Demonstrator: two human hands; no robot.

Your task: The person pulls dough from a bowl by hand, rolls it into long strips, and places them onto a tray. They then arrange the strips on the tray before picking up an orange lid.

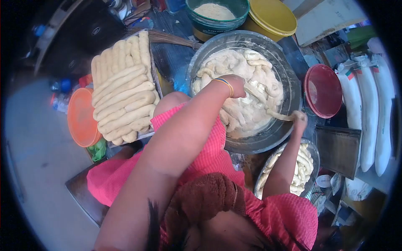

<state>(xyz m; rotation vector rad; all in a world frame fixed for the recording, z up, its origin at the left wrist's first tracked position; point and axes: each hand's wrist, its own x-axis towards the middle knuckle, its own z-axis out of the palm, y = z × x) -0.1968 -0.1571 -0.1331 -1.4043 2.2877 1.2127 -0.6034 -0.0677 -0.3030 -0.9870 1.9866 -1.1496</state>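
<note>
A large grey basin (292, 83) holds a mass of pale floured dough (247, 119). Over the middle of this dough, my left hand (234, 85), with a striped band at the wrist, is closed on a strip of dough. The strip (276, 114) stretches to the basin's right rim, where my right hand (299, 119) grips its end in closed fingers. Below my right forearm, a smaller bowl (315, 161) contains thick dough ropes (303, 167). At the left, a tray (153, 75) is covered with rows of long dough rolls (121, 98).
Behind the basin stand a green tub (197, 19) of flour and a yellow bucket (274, 16). A red bowl (322, 91) and several long white packages (368, 113) are at the right. An orange lid (79, 119) leans beside the tray; a twig broom (167, 38) lies behind it.
</note>
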